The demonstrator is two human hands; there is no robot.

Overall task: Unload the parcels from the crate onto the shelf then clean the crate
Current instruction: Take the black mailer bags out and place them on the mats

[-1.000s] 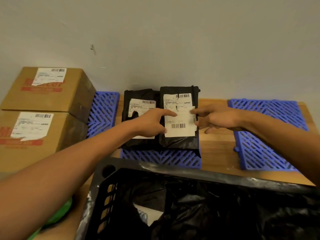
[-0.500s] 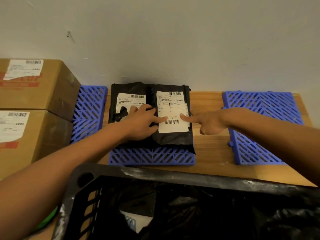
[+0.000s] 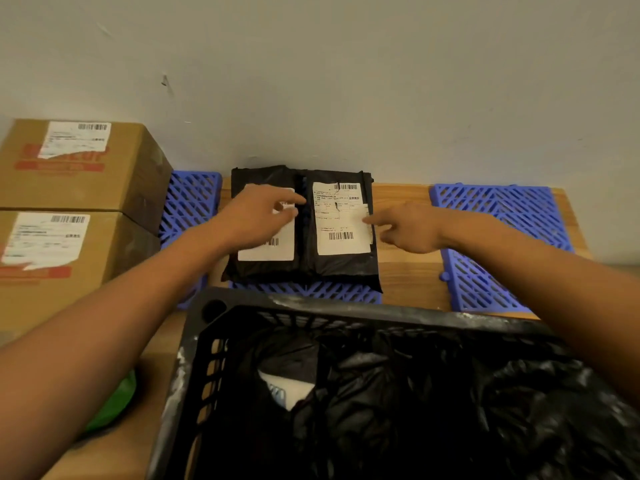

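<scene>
Dim, warm light, soft focus throughout, wide-angle bending at the edges.

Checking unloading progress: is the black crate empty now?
No. The black crate still holds black bagged parcels, one showing a white label, while two black parcels lie on the shelf.

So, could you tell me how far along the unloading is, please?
Done: two black parcels lie side by side on the shelf. In hand: the left hand and right hand touch them, apparently straightening. Left: the crate holds more black bags, so cleaning has not begun.
</scene>
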